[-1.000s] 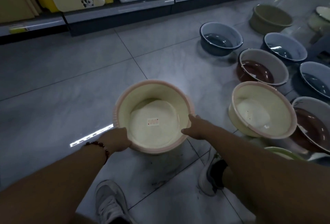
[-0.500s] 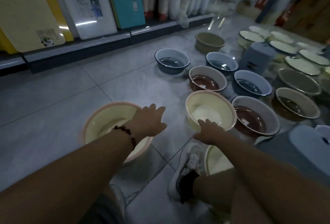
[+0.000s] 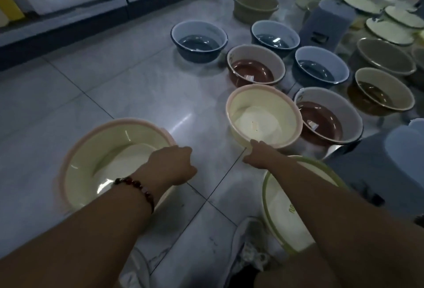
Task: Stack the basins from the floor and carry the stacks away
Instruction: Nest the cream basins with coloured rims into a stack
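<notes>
Both arms extend forward and downward, bare to the wrists. The left hand point(image 3: 171, 164) hangs knuckles up with its fingers curled under, holding nothing; a dark red bead bracelet point(image 3: 137, 186) circles that wrist. The right hand point(image 3: 258, 155) reaches further out, fingers closed in a grip at the near rim of a cream basin point(image 3: 263, 115). The 2 hands are held well apart.

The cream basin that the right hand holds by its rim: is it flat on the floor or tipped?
Tipped. The cream basin leans, its near rim raised in the right hand.
</notes>
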